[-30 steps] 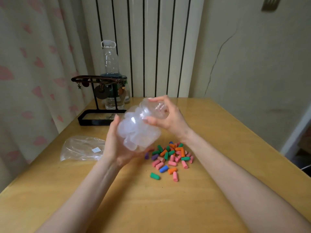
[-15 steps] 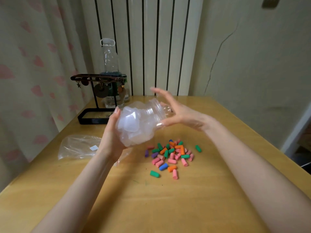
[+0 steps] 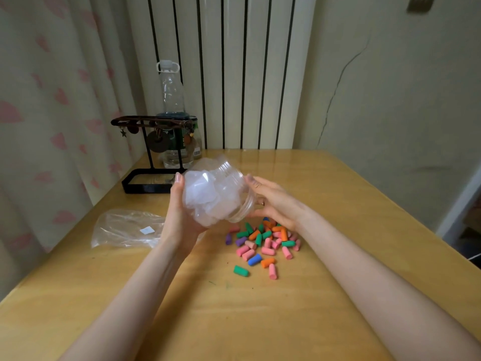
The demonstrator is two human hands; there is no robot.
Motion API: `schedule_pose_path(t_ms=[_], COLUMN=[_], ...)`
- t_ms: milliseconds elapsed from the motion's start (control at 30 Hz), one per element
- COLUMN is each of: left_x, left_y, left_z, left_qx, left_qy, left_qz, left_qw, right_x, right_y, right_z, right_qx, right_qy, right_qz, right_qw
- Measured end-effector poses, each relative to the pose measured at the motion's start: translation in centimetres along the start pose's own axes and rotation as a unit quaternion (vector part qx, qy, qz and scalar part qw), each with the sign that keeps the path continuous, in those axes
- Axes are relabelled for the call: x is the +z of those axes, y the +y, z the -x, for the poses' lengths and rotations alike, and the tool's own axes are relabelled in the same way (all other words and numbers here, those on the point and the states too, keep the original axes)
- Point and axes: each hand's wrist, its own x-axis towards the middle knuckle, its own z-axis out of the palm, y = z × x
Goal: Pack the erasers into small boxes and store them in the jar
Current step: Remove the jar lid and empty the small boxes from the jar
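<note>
Clear plastic jar (image 3: pixel 216 196) held tilted above the table (image 3: pixel 338 194), mouth toward the right and down. Inside: a packed cluster of small translucent boxes (image 3: pixel 203 188); their contents cannot be told. Left hand (image 3: pixel 182 217) cups the jar's base, fingers wrapped round it. Right hand (image 3: pixel 276 201) sits at the mouth, fingers loosely spread, touching the rim. Loose coloured erasers (image 3: pixel 263 243) lie heaped on the table beneath. Clear plastic bag (image 3: pixel 127 227) lies flat to the left.

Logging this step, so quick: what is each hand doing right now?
Left hand: closed around the tilted jar, holding it above the table.
Right hand: open, cupped at the jar's mouth, holding nothing.
</note>
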Motion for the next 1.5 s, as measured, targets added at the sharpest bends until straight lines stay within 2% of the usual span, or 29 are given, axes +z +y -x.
schedule_pose_path(t_ms=[133, 200, 267, 367, 433, 533, 667, 733, 767, 800, 833, 900, 933, 967, 1000, 1067, 1167, 1233, 1333, 1500], left_x=[-0.4, -0.4, -0.5, -0.8, -1.1, -1.5, -1.9, -1.9, -1.9, -1.8, -1.7, -1.6, -1.6, -1.7, -1.8, -2.1, -2.2, -2.2, -2.1, -1.3], left_y=[0.0, -0.2, -0.3, -0.6, -0.9, -1.3, -1.7, -1.8, -1.9, -1.9, -2.0, -2.2, -2.2, -2.2, -2.3, -2.2, -2.0, -2.2, -2.6, -2.7], left_z=[-0.3, -0.4, -0.4, -0.8, -1.2, -1.8, -2.1, -2.2, -2.3, -2.4, -2.4, -2.5, -2.5, -2.4, -2.4, -2.5, -2.6, -2.7, -2.6, -1.8], left_qx=[-0.019, -0.035, -0.050, -0.084, -0.103, -0.122, -0.136, -0.138, -0.138, -0.137, -0.137, -0.133, -0.130, -0.126, -0.117, -0.092, -0.063, -0.061, -0.058, -0.018], left_qy=[-0.012, -0.018, -0.024, -0.037, -0.043, -0.057, -0.071, -0.070, -0.066, -0.064, -0.064, -0.073, -0.080, -0.089, -0.095, -0.112, -0.110, -0.045, 0.051, 0.053], left_qz=[0.025, 0.039, 0.076, 0.168, 0.222, 0.280, 0.325, 0.328, 0.320, 0.309, 0.297, 0.274, 0.261, 0.248, 0.237, 0.219, 0.128, 0.052, -0.051, -0.185], left_qw=[0.999, 0.998, 0.996, 0.982, 0.969, 0.951, 0.933, 0.932, 0.935, 0.939, 0.943, 0.950, 0.953, 0.957, 0.960, 0.965, 0.984, 0.996, 0.996, 0.981], right_x=[-1.1, -2.1, -3.7, -7.2, -9.4, -10.6, -11.0, -10.4, -9.6, -8.3, -6.9, -3.2, -1.8, -0.6, 0.0, 0.4, -0.1, -0.5, -1.3, -2.8], right_y=[-0.1, -0.2, -0.1, 0.8, 1.9, 2.8, 3.4, 3.0, 2.6, 1.7, 0.7, -2.0, -3.0, -3.8, -4.3, -4.8, -4.5, -3.9, -2.7, -0.5], right_z=[-0.2, -0.3, -0.7, -1.5, -1.7, -1.2, -1.1, -0.9, -0.5, 0.0, 0.5, 1.8, 2.0, 2.0, 1.8, 1.3, 0.5, -0.1, -1.3, -3.0], right_qx=[0.012, 0.005, -0.007, 0.006, 0.025, 0.031, 0.051, 0.042, -0.010, -0.086, -0.160, -0.226, -0.224, -0.218, -0.212, -0.201, -0.203, -0.215, -0.211, -0.144], right_qy=[-0.006, 0.024, 0.150, 0.374, 0.436, 0.458, 0.443, 0.448, 0.456, 0.441, 0.391, 0.207, 0.122, 0.059, 0.031, 0.045, 0.082, 0.119, 0.157, 0.150], right_qz=[-0.046, -0.051, -0.048, -0.028, 0.028, 0.108, 0.188, 0.321, 0.373, 0.391, 0.368, 0.277, 0.281, 0.326, 0.392, 0.493, 0.514, 0.526, 0.528, 0.567], right_qw=[0.999, 0.998, 0.988, 0.927, 0.899, 0.882, 0.875, 0.833, 0.808, 0.803, 0.828, 0.911, 0.925, 0.918, 0.895, 0.845, 0.829, 0.814, 0.807, 0.797])
